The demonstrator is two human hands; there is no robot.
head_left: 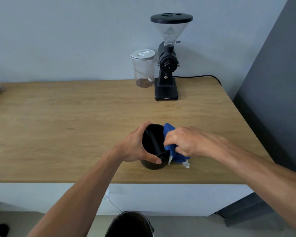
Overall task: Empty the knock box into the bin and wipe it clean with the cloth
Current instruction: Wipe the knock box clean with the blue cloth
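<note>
The black round knock box [151,141] with a bar across its mouth stands on the wooden counter [75,120], tilted toward me. My left hand [137,146] grips its left side and rim. My right hand [181,141] is closed on a blue cloth [173,152] pressed against the box's right rim and outer wall. A white tag of the cloth hangs at the lower right. Below the counter's front edge, on the floor, the black bin [130,224] shows its open top.
A black coffee grinder [167,65] with a clear hopper stands at the back of the counter, its cable running right. A clear jar [143,69] with a white lid stands to its left. A dark wall panel rises at the right. A grey object pokes in at far left.
</note>
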